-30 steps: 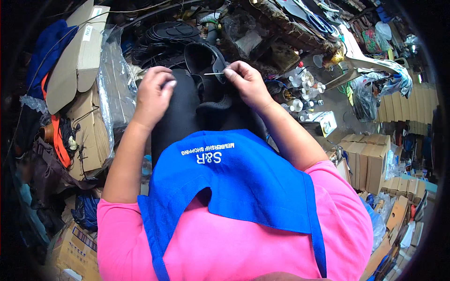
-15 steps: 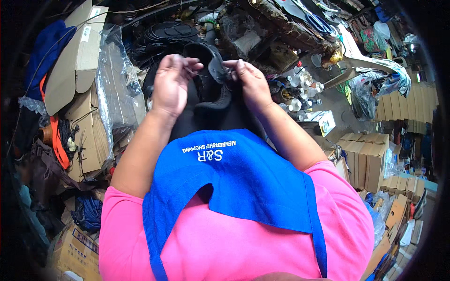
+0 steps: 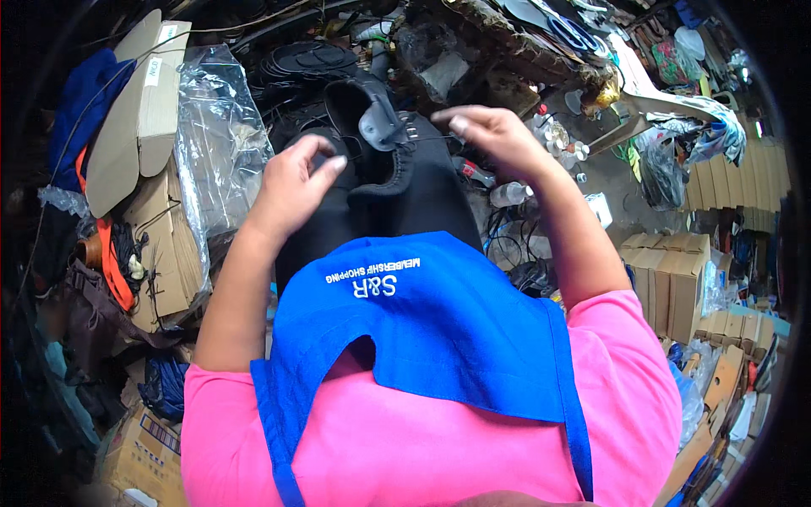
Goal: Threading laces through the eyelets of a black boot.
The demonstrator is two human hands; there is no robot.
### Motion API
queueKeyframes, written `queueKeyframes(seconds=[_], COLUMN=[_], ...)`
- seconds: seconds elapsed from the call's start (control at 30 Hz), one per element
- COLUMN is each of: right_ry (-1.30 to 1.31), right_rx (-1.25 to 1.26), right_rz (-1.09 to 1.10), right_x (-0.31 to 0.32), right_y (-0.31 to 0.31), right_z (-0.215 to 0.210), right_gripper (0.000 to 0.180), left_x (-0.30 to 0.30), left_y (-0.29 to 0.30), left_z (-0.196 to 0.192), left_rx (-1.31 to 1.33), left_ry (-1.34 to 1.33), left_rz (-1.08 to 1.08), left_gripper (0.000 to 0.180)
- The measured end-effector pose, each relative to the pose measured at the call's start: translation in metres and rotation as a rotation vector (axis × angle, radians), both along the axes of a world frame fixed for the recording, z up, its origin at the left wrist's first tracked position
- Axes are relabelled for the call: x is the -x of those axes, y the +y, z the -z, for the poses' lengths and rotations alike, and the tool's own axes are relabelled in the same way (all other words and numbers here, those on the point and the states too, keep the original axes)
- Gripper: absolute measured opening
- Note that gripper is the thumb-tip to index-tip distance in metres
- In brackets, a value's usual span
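Observation:
On my lap lies a black shoe-like piece (image 3: 393,173) with a curved edge, a stitched rim and a grey rounded part. My right hand (image 3: 498,139) is to its right, thumb and forefinger closed on a dark thread (image 3: 435,137) that stretches across to the piece. To the left of the piece is my left hand (image 3: 291,182), its fingers curled and the thumb near the forefinger. What it holds, if anything, is too thin to make out.
Flattened cardboard (image 3: 139,110) and clear plastic sheeting (image 3: 215,144) are at the left. Black flat pieces (image 3: 308,63) lie ahead. Plastic bottles (image 3: 511,194) stand at the right, with stacked cardboard (image 3: 667,270) farther right.
Both hands were close over the black piece; they have drawn apart. My right hand went right, stretching the thread, and my left hand came lower and nearer me. The piece turned slightly, showing its grey part.

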State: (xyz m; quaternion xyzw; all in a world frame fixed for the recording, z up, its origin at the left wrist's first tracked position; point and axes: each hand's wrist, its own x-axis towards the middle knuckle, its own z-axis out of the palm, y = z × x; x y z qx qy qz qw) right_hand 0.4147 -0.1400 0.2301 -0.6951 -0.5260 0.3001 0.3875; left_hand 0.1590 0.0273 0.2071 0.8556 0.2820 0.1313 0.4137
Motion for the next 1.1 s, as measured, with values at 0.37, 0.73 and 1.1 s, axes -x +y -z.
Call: queueKeyframes(seconds=[0.37,0.73,1.1], right_ry=[-0.851,1.076,0.732], right_rx=[0.206,0.155,0.347], right_rz=[-0.014,0.508,0.772], right_x=[-0.05,-0.063,-0.045], right_y=[-0.051,-0.091,-0.116], right_z=[0.044,0.137,0.103], right_gripper=[0.041,0.041,0.053], left_x=[0.058,0.042,-0.108], left_y=[0.006,0.053,0.032], left_z=[-0.005,-0.002,-0.05], left_rx=[-0.539,-0.637,-0.827], left_ry=[0.204,0.029,0.141], left_rz=[0.104,-0.212,0.776], left_gripper=[0.023,0.06,0.036])
